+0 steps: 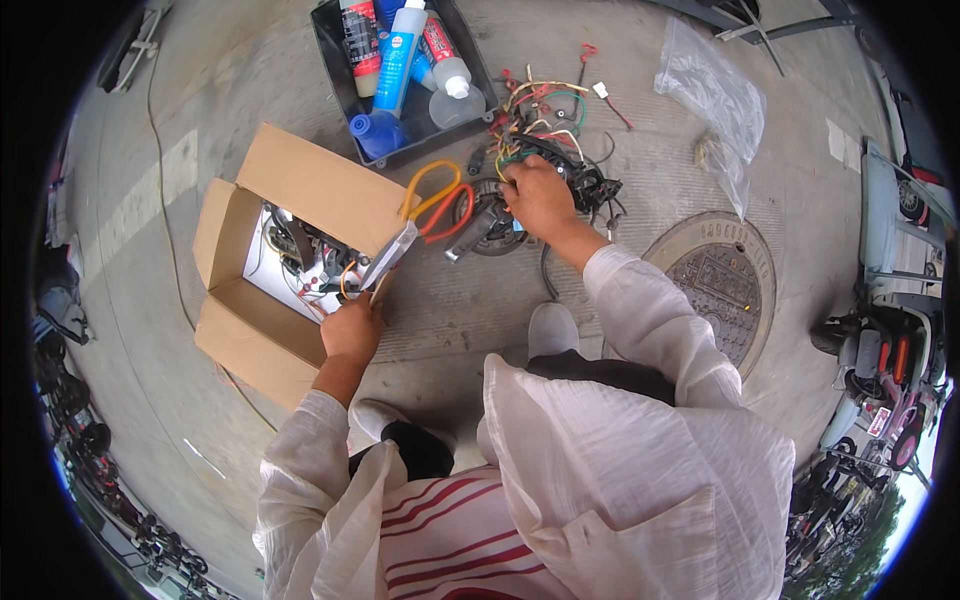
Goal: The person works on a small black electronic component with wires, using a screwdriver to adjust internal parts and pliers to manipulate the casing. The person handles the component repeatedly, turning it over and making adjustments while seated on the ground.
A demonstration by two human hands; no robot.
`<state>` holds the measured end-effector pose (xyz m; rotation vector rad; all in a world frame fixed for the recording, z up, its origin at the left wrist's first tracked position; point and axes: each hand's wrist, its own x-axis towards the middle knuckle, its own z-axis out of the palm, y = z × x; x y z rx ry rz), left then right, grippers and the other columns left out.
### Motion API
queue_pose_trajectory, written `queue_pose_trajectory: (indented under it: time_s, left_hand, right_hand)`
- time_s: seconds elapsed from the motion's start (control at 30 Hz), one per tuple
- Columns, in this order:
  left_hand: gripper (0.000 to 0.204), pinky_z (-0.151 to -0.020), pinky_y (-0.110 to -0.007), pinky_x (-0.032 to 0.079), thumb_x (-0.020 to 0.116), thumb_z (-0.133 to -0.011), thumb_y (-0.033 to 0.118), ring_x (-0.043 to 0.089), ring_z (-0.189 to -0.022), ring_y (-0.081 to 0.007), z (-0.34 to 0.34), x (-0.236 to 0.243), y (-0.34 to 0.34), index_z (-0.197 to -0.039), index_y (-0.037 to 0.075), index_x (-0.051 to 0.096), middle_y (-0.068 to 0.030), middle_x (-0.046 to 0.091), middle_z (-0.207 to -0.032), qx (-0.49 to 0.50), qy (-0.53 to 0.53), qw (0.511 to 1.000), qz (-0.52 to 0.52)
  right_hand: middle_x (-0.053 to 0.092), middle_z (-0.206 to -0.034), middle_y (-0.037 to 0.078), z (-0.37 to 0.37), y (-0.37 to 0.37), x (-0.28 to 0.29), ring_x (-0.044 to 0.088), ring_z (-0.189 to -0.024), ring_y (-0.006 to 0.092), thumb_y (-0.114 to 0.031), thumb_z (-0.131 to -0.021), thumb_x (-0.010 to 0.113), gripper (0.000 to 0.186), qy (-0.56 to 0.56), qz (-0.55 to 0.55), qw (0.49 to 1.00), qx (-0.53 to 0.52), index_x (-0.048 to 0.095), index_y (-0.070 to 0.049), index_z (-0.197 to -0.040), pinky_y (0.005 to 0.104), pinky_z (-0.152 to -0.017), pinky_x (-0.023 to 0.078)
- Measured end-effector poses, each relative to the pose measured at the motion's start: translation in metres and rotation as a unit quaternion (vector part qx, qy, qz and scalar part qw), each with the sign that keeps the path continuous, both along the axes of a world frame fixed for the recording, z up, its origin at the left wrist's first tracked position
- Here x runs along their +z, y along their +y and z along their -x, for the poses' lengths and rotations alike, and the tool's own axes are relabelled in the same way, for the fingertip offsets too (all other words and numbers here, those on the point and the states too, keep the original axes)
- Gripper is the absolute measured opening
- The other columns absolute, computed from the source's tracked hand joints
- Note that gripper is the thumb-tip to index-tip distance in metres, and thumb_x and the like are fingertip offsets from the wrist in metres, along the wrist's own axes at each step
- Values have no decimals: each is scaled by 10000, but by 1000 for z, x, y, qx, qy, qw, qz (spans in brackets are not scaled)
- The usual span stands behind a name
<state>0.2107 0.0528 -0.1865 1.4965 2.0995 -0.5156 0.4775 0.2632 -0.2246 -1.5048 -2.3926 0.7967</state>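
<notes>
My right hand [540,200] is closed on a tangle of wires [545,130] with connectors and dark parts, lying on the ground. Beside that hand are a round dark wheel-like part [497,235] and a grey metal part [470,232]. At the near right edge of an opened cardboard box [265,345], my left hand [352,328] is closed on the cardboard rim; its fingertips are partly hidden. Wires and small parts [310,255] lie inside the box. A tool with looped yellow and red handles [436,200] rests at the box's right side, its grey end toward my left hand.
A black tray [330,70] with bottles, including a blue-and-white bottle [400,55], stands beyond the box. Right of the wires lie a clear plastic bag [712,100] and a round manhole cover [715,285]. Parked scooters [885,360] line the right side. My shoes [553,330] are close by.
</notes>
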Motion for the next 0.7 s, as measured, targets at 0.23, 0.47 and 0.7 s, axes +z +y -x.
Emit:
queue_pose_trajectory:
  time_s: [0.23,0.47,0.7]
  left_hand:
    - [364,-733,-466,530,623,-873,438,683,-871,-326,72,33,-6,-1084,142,650,-149,703,-871,-5,38,996,80]
    - [433,-655,-390,526,626,-866,501,690,-754,-268,25,118,44,-843,78,715,-140,689,-769,-115,64,971,199]
    - [426,-766,-305,518,630,-933,315,665,-825,-191,-53,117,79,-1214,-4,603,-125,699,-954,149,-476,865,-43]
  right_hand:
    - [587,-880,37,-49,-15,31,602,-786,170,-111,-857,690,156,314,303,898,-60,709,-7,-972,305,-699,497]
    - [681,-889,26,-85,-24,82,587,-786,83,-90,-890,678,133,461,424,779,-23,713,-20,-998,220,-707,474]
    - [684,-896,21,-32,-57,84,606,-819,90,-90,-894,671,133,379,584,712,91,702,-16,-1001,247,-737,496]
